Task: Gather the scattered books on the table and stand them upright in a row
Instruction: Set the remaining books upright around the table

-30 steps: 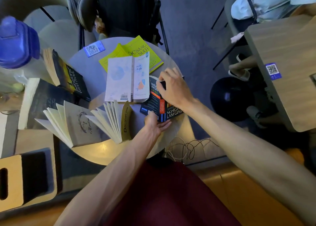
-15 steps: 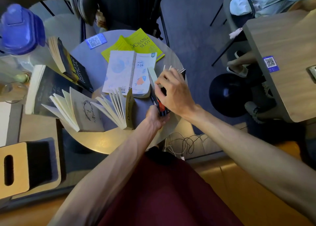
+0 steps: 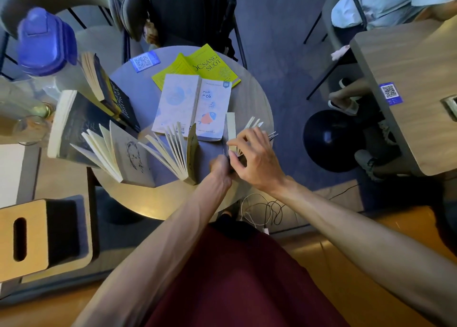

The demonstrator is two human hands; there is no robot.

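Looks like a café: blue QR-code sticker (image 3: 145,61) on round grey table (image 3: 138,86), top centre; twin sticker (image 3: 390,93) on wooden table (image 3: 408,62), right.

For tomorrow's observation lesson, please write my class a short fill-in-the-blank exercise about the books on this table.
1. The pale open book shows a drawing of a ____.
2. The flat book farthest from the person has a ____ cover.
3. The left hand and right hand hold the upright book on the ____ table.
Missing words: fish; yellow; round.
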